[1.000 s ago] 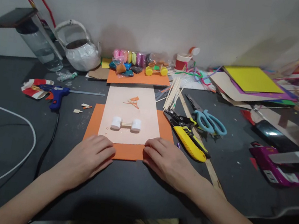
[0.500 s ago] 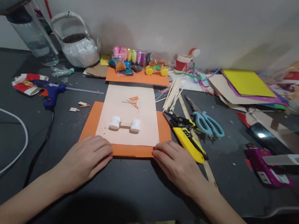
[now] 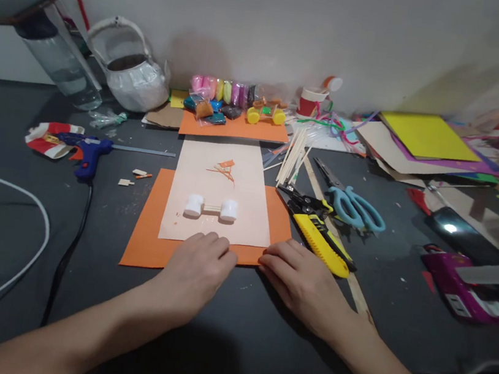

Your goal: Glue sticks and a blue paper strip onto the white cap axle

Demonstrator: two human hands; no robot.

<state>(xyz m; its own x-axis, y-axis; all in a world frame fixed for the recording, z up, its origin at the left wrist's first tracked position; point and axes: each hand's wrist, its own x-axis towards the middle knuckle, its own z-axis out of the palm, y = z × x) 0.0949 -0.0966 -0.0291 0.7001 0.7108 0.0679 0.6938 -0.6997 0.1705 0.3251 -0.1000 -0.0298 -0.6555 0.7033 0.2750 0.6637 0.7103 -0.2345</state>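
An orange sheet [image 3: 143,237] of paper or foam lies in front of me. My left hand [image 3: 200,273] is closed on its front edge near the middle, fingertips mostly hidden. At the front right corner, my right hand [image 3: 299,274] pinches the same edge with bent fingers. Between the hands the edge looks turned up, while the front left corner lies flat. Over the orange sheet rests a pale sheet [image 3: 197,161]. On it stand two white cylinders [image 3: 228,210] joined by thin sticks [image 3: 212,208], with orange scraps [image 3: 224,168] behind them.
At left are a blue glue gun [image 3: 90,155] with its black cord and a white cable [image 3: 41,213]. To the right lie a yellow cutter [image 3: 320,243], pliers [image 3: 303,201], scissors [image 3: 353,208] and wooden sticks [image 3: 291,156]. Clay packets [image 3: 221,91] and a silver basket [image 3: 134,81] stand behind.
My left hand has moved right along the front edge, from the left corner to the middle. The sheet's front left corner now shows, lying flat. My right hand stays at its corner.
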